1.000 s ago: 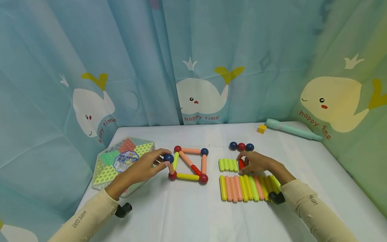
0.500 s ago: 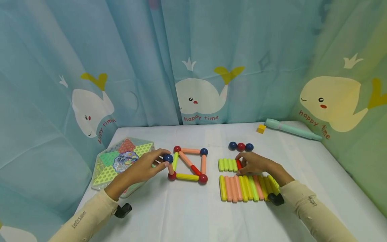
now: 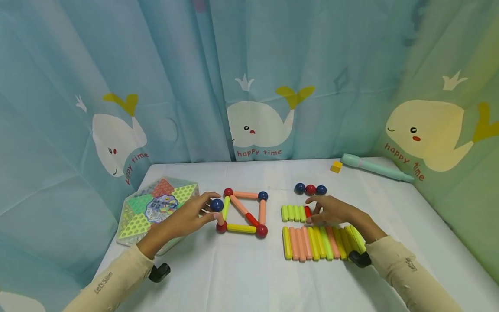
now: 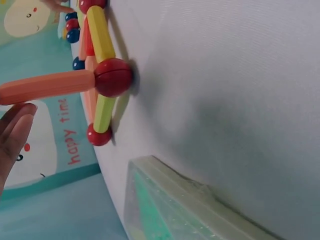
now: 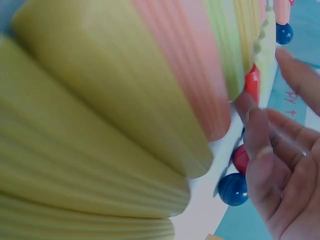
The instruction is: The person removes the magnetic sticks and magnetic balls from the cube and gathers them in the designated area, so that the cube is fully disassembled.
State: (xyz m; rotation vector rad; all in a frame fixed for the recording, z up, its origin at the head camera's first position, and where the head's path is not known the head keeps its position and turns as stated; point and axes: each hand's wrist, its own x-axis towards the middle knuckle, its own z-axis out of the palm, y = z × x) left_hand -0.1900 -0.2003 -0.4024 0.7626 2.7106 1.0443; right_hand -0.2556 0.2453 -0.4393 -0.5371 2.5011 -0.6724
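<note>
In the head view, my left hand [image 3: 191, 214] has its fingers and thumb around a blue ball [image 3: 216, 205]. This ball tops an upright orange magnetic stick [image 4: 50, 86], which rises from a red corner ball [image 4: 113, 77]. It belongs to a flat frame of balls and sticks, with a yellow stick [image 3: 241, 228] along the near side and a diagonal across it. My right hand [image 3: 331, 210] is over the stick rows, thumb and index finger apart. A short red stick [image 3: 308, 211] lies by its thumb, at the end of several short green sticks [image 3: 293, 213].
Long yellow, orange and green sticks [image 3: 300, 245] lie in a row below the right hand. Two blue balls and a red ball [image 3: 310, 190] sit behind. A clear box [image 3: 126, 236] is at left; a yellow cube [image 3: 336, 167] and teal pen-like object [image 3: 378, 168] lie at the back right.
My right hand has slid the short red stick left against the green ones, then loosened its fingers from it. My left hand stays at the blue ball, its thumb slightly lower.
</note>
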